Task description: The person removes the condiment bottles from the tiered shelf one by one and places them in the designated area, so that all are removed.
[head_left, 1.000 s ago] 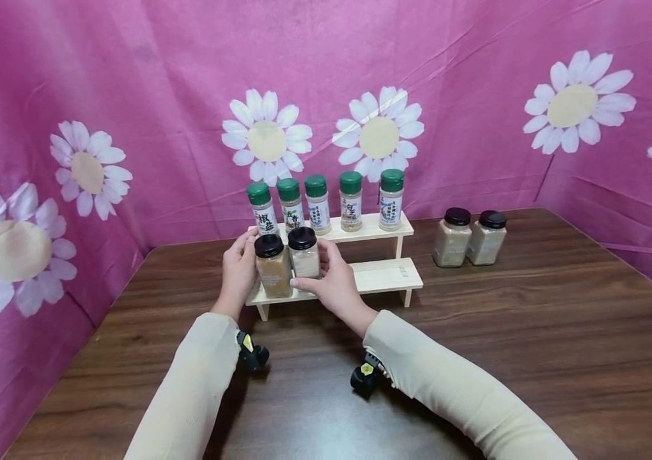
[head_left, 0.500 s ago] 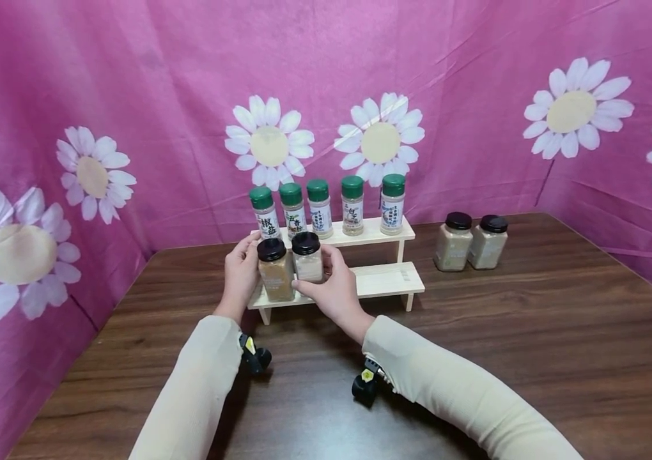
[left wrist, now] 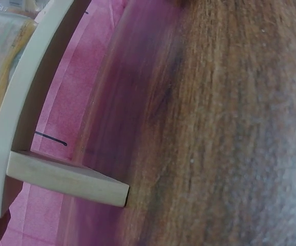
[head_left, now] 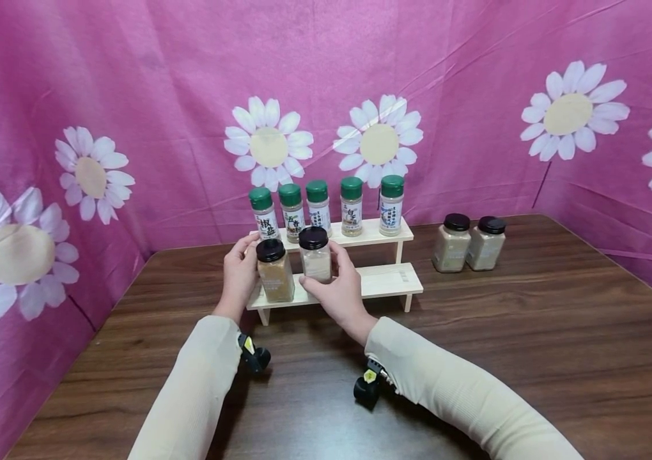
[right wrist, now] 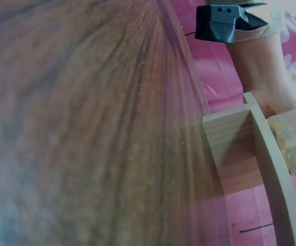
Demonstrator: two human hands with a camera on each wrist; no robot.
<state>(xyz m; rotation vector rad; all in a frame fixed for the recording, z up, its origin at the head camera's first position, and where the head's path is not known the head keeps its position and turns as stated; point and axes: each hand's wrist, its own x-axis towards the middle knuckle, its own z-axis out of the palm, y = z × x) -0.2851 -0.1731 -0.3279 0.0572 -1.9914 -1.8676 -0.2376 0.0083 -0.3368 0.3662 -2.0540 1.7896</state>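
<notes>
A pink cloth backdrop printed with white daisies [head_left: 326, 76] wraps around the dark brown wooden tabletop [head_left: 504, 345]. On it stands a pale wooden 2-step rack [head_left: 386, 280]. Its upper step carries 5 green-capped spice bottles [head_left: 351, 206] in a row, so that level looks filled. The lower step holds only 2 jars, both at its left end, and the rest of that step is bare.

2 more black-lidded jars of beige powder [head_left: 468, 242] wait on the tabletop, well right of the rack, so I'd judge the lower row about half done.

The left hand [head_left: 239, 276] curls around the black-lidded jar of tan powder [head_left: 275, 271], which sits on the lower step. The right hand [head_left: 339, 285] grips the black-lidded jar of pale powder [head_left: 315, 255] just beside it; whether that jar's base touches the step I cannot tell, as the fingers cover it.

Both wrist views are blurred and show mostly wood grain and the rack's leg; neither shows its own hand's fingers. The bottle labels are too small to read fully.
</notes>
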